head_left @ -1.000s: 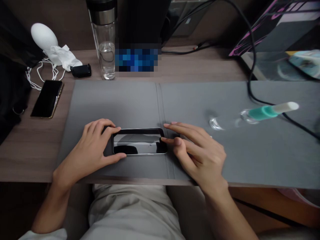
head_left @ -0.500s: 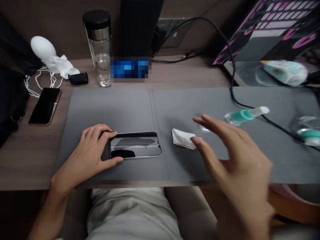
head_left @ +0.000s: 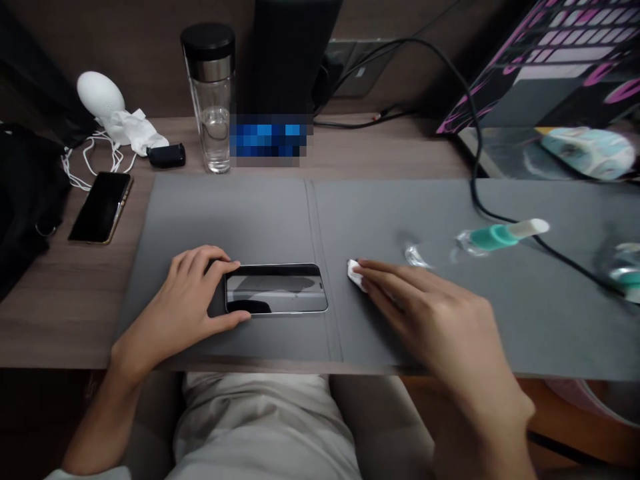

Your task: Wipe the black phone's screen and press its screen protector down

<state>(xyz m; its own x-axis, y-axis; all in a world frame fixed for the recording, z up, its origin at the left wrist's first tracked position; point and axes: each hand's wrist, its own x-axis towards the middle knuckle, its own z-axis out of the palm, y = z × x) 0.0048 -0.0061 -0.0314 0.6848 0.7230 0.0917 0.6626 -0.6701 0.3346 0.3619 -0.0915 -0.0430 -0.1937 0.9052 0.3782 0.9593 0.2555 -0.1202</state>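
A smartphone [head_left: 277, 289] lies face up on the grey desk mat, its glossy dark screen full of reflections. My left hand [head_left: 187, 293] grips its left end, thumb on the lower edge and index finger on the upper edge. To the right of the phone, my right hand [head_left: 430, 307] is closed on a folded white tissue [head_left: 355, 275], which rests at mat level. Only the tissue's left end shows; the fingers cover the remainder. Beyond that hand, a small clear bottle with a teal collar and white tip [head_left: 500, 235] lies on the mat beside a clear cap [head_left: 416, 256].
A glass water bottle [head_left: 211, 100] stands at the back. At left lie a second phone [head_left: 101, 208], a black gadget [head_left: 167, 155] and white cords. A black cable [head_left: 475, 153] crosses the mat's right side, near a patterned mouse [head_left: 587, 152] and another teal-and-clear bottle [head_left: 627, 270].
My right hand has come down from above the mat and closed its fingers on the folded tissue. The left hand keeps its grip on the phone. The view has shifted slightly.
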